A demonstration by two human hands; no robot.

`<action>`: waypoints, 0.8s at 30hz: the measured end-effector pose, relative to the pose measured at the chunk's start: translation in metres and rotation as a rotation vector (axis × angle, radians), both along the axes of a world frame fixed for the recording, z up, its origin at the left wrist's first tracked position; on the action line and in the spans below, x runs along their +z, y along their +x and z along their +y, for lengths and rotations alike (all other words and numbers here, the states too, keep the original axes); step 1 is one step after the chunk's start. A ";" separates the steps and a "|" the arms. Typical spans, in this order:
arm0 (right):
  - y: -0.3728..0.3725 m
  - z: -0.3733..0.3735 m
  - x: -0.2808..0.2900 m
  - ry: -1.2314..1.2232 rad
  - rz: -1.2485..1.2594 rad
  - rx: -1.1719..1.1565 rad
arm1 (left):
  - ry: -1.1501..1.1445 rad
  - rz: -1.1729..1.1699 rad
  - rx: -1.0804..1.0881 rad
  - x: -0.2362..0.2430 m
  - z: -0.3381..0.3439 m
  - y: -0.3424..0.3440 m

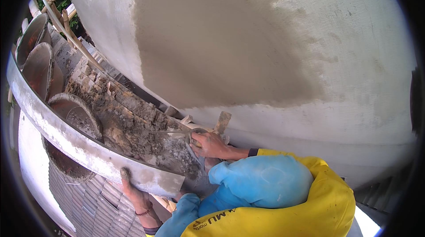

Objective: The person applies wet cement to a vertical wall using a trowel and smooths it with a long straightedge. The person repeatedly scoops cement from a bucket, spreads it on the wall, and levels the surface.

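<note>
The fingers [204,138] of the right hand [211,145] are curled tight round the handle of a trowel [195,150], whose blade points down into the loose mortar [146,135] heaped on the boards just below the wall [354,60]. The left hand [135,192] grips a long straightedge [66,135] from underneath, its fingers wrapped over the near edge with the thumb on the face; the straightedge runs off up and to the left, smeared grey with mortar. A wooden float [222,122] leans against the foot of the wall just beyond the right hand. On the wall, a broad patch [212,42] of fresh, darker render covers the upper middle, its edges feathered and ragged; to the right and along the bottom, the paler surface remains uncovered. Judging by that, the coat is perhaps half spread: the patch reads as laid on but rough at the margins, with the lower band and right side left to fill and level. Several buckets [40,64], crusted with mortar, sit at the left, and roof tiles [88,206] show below the left hand.
</note>
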State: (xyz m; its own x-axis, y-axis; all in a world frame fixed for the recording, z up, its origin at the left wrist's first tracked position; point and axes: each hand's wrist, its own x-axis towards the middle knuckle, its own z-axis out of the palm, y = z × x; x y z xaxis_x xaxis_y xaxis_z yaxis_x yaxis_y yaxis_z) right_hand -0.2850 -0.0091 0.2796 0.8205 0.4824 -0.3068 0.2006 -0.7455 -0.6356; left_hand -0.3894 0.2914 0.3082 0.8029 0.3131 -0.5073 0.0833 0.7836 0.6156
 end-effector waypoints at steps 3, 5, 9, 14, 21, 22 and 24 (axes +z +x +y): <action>0.000 -0.001 -0.001 -0.003 -0.008 0.008 | -0.050 0.134 0.071 0.001 0.000 0.001; 0.000 -0.002 -0.002 -0.005 0.002 0.009 | -0.061 0.132 0.066 0.002 0.001 0.001; 0.000 -0.003 -0.004 0.002 0.040 0.009 | -0.082 0.088 0.051 0.000 0.001 0.000; 0.000 -0.002 -0.006 -0.005 0.060 0.008 | -0.062 0.105 0.036 -0.003 0.003 0.000; 0.002 -0.004 -0.006 0.011 0.051 0.021 | -0.077 0.108 0.038 -0.002 0.004 0.001; 0.002 -0.004 -0.006 0.009 0.041 0.021 | -0.062 0.139 0.051 -0.002 0.004 0.001; 0.001 -0.005 -0.007 0.010 0.033 0.018 | -0.069 0.081 0.038 -0.002 0.004 0.000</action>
